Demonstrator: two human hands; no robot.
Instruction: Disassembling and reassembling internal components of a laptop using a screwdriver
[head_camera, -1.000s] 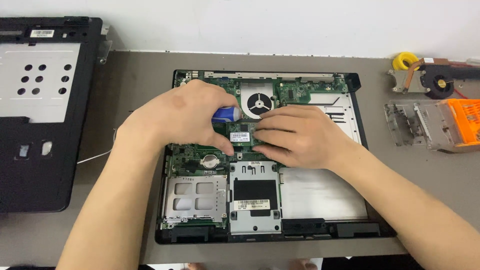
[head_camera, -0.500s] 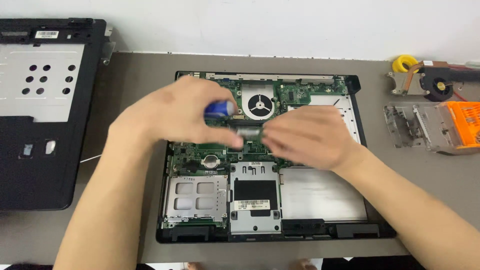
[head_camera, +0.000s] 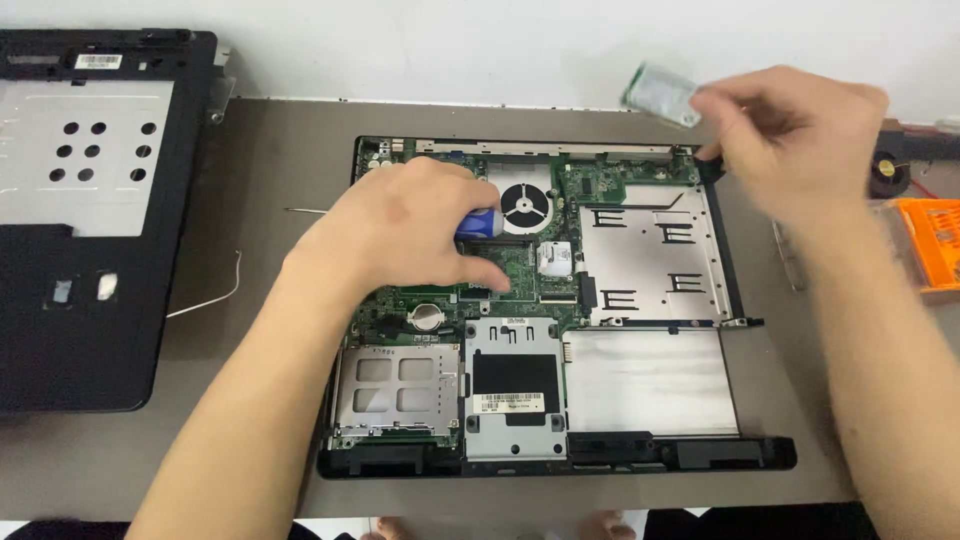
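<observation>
My left hand (head_camera: 400, 225) is closed around a blue-handled screwdriver (head_camera: 478, 222), resting over the green board (head_camera: 520, 265) of the opened laptop (head_camera: 640, 380) on the bench (head_camera: 280, 160). My right hand (head_camera: 800, 125) is raised at the far right, pinching a small green card (head_camera: 660, 92) between its fingertips, above the laptop's far right corner. A fan (head_camera: 525, 205) sits just right of the screwdriver. A black cover (head_camera: 90, 250) lies at the left, an orange part (head_camera: 930, 240) at the right.
</observation>
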